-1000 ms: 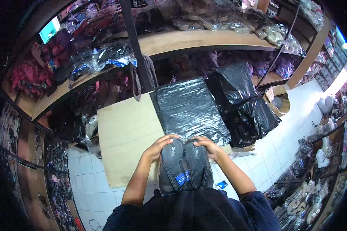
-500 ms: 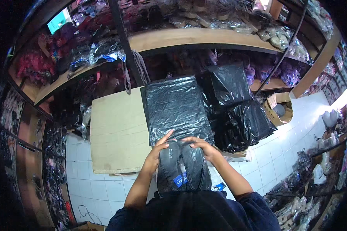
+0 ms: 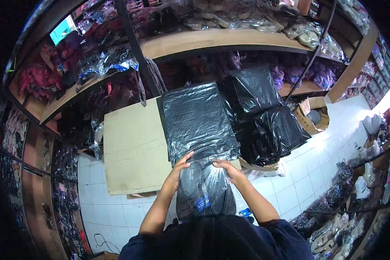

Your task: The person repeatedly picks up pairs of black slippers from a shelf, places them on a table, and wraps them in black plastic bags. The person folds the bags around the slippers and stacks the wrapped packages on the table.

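Close to my body I hold a pair of black sandals side by side, their pale-printed insoles facing up and a blue tag between them. Clear plastic wrap glints over the pair. My left hand is closed on the left far corner, thumb on top and fingertips reaching past the edge. At the right far corner my right hand grips with its thumb on top; most of its fingers are hidden beneath. Just beyond both hands lies a stack of flat black plastic bags.
A beige board or tabletop extends to the left of the bags. More black plastic bundles sit to the right, near an open cardboard box on the tiled floor. Wooden shelves full of plastic-wrapped footwear surround me.
My right fingers have drawn back from the far edge of the sandals to the right corner. Clear plastic now shows there. The sandals stay nearly in place.
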Demonstrator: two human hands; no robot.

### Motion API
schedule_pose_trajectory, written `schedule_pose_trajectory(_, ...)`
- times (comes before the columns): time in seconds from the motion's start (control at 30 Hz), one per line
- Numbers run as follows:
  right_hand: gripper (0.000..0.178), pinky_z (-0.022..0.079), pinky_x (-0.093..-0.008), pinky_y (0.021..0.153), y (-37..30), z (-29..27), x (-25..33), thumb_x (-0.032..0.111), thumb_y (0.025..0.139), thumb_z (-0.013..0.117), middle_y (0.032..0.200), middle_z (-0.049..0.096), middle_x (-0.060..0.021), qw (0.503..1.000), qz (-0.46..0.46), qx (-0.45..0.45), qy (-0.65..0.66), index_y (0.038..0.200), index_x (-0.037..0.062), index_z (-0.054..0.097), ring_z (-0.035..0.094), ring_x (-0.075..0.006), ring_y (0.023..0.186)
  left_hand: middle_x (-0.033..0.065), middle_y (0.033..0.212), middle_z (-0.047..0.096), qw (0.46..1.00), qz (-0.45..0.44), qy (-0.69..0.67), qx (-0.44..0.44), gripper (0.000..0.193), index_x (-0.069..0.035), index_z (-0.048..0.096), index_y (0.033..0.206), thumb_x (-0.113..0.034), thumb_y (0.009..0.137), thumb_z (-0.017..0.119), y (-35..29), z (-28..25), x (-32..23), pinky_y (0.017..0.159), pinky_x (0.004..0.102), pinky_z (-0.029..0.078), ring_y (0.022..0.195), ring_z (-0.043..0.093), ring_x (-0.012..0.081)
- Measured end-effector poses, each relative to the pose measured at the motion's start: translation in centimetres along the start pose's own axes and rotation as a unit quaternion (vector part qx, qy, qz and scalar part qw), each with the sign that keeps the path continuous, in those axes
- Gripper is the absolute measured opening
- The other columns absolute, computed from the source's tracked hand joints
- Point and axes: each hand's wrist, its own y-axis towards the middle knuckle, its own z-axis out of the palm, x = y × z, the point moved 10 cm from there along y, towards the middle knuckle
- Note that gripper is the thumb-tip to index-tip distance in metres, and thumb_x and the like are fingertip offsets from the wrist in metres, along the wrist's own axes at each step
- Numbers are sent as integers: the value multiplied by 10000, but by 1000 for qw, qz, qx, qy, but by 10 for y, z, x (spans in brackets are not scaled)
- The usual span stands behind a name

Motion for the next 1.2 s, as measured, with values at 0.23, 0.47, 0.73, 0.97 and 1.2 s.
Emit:
schedule_pose_trajectory(0.23, 356, 383, -253, 751, -20, -9, -17, 222, 686, 588, 881, 542, -51, 997, 2, -74, 22, 974, 22, 523, 502, -138, 849, 71, 1007, 532, 994, -93, -49, 42, 563, -76, 403, 1215, -245, 686, 496, -10, 12, 29, 806, 243, 387, 870, 512, 154)
schedule_pose_trajectory(0.47, 570, 290, -271, 888, -2, -39, -26, 215, 671, 550, 1074, 465, -84, 996, -70, -16, -55, 1198, 51, 405, 416, -177, 1002, 85, 1110, 477, 991, -96, -84, 48, 603, -82, 364, 1240, -187, 665, 512, 6, 20, 50, 833, 252, 387, 947, 502, 169)
schedule_pose_trajectory(0.73, 603, 399, -309, 822, 19, -75, -33, 202, 671, 588, 1096, 478, -118, 998, 36, -52, -1, 1213, 42, 378, 482, -204, 980, 73, 1021, 537, 974, -162, -159, -13, 496, -104, 417, 1203, -186, 719, 494, 23, 23, 79, 801, 296, 420, 889, 533, 193)
schedule_pose_trajectory(0.97, 823, 334, -298, 859, 35, -97, -16, 268, 628, 650, 1045, 498, -136, 997, 24, -59, -32, 1259, -36, 216, 463, -210, 992, 91, 1031, 539, 966, -179, -180, -41, 488, -54, 434, 1187, -202, 724, 485, 41, 27, 101, 826, 306, 404, 893, 529, 204)
schedule_pose_trajectory(1.2, 672, 352, -270, 815, 41, -90, 3, 232, 654, 633, 940, 530, -102, 997, 21, -20, -76, 1189, -24, 317, 492, -187, 924, 110, 1047, 544, 965, -179, -188, -21, 498, -36, 449, 1171, -259, 726, 425, 49, 29, 108, 815, 316, 411, 891, 540, 220)
